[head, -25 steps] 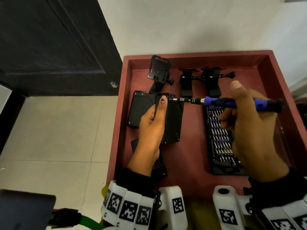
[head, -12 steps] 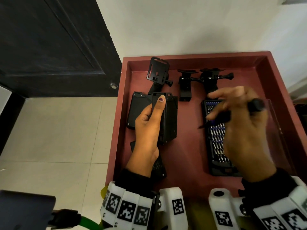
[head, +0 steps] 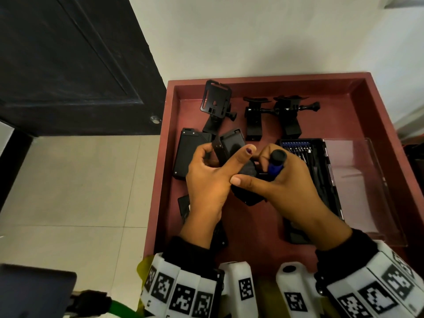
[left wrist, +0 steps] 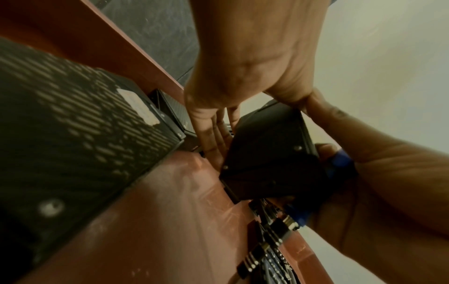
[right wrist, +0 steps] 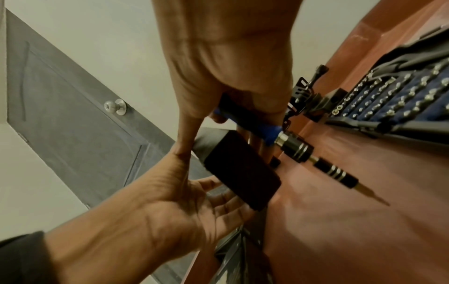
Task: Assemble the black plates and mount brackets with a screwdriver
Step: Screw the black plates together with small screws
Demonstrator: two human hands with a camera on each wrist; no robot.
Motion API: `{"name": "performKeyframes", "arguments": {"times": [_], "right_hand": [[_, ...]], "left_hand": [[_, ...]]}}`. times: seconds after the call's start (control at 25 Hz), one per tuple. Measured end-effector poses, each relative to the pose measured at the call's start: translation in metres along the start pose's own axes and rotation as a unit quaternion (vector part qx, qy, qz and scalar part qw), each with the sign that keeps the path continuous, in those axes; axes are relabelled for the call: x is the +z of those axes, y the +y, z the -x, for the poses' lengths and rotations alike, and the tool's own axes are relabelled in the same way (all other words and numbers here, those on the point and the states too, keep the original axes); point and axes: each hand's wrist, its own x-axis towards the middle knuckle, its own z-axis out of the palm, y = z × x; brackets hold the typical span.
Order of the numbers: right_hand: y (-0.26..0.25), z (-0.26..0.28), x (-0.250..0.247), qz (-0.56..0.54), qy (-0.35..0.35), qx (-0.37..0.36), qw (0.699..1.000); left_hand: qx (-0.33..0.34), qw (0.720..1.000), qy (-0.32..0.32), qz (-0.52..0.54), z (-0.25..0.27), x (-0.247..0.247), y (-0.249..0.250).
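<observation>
Both hands meet over the red tray (head: 358, 92). A second ago my right hand (head: 286, 180) held the screwdriver (head: 276, 162) level, its tip at the top edge of the black plate (head: 246, 177); half a second ago it swung the tool away over the bit case (head: 321, 171). Now the plate is lifted off the tray floor and held between the two hands, tilted, so I judge this a regrip or turn of the part before the next screw, not driving.

Left hand (head: 211, 177): fingers curled around the plate's far edge, thumb extended across its face; the left wrist view shows the fingers lying fairly straight along the plate's underside.

Right hand: fingers clenched round the blue handle, screwdriver upright with its cap toward the head camera, tip pointing down clear of the plate; thumb pressed against the plate's near edge.

A second plate (head: 188, 152) lies flat just left. Mount brackets (head: 270, 113) stand untouched along the tray's far side.
</observation>
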Motion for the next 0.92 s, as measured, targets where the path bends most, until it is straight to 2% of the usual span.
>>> {"name": "performKeyframes", "arguments": {"times": [0.12, 0.24, 0.32, 0.4, 0.52, 0.56, 0.64, 0.72, 0.8, 0.84, 0.92], "right_hand": [[-0.001, 0.000, -0.007, 0.010, -0.050, 0.004, 0.999], [0.006, -0.003, -0.011, -0.117, -0.045, 0.043, 0.991], [0.011, -0.006, -0.016, -0.205, -0.034, 0.082, 0.975], [0.012, -0.007, -0.020, -0.263, -0.030, 0.101, 0.959], [0.010, -0.008, -0.019, -0.315, -0.027, 0.111, 0.942], [0.009, -0.008, -0.018, -0.313, -0.033, 0.109, 0.943], [0.005, -0.006, -0.014, -0.286, -0.055, 0.095, 0.952], [-0.001, -0.004, -0.012, -0.255, -0.068, 0.093, 0.960], [-0.003, -0.004, -0.017, -0.176, -0.068, 0.065, 0.980], [-0.002, -0.005, -0.022, -0.119, -0.055, 0.045, 0.990], [0.001, -0.009, -0.033, -0.033, 0.024, 0.013, 0.999]], "left_hand": [[0.060, 0.993, -0.002, -0.102, 0.003, 0.000, 0.002], [0.099, 0.987, 0.025, -0.125, 0.004, -0.001, 0.006], [0.056, 0.996, 0.031, -0.060, 0.002, 0.001, 0.009], [-0.034, 0.999, 0.005, -0.019, -0.001, 0.002, 0.010], [-0.164, 0.980, -0.107, 0.039, 0.000, 0.000, 0.013], [-0.181, 0.972, -0.136, 0.062, 0.002, 0.001, 0.015], [-0.182, 0.967, -0.152, 0.093, 0.006, 0.002, 0.018], [-0.164, 0.973, -0.130, 0.097, 0.004, 0.002, 0.014], [-0.141, 0.981, -0.097, 0.087, 0.001, 0.001, 0.009], [-0.129, 0.985, -0.077, 0.084, -0.001, 0.001, 0.008], [-0.110, 0.990, -0.026, 0.083, -0.005, -0.002, 0.006]]}}
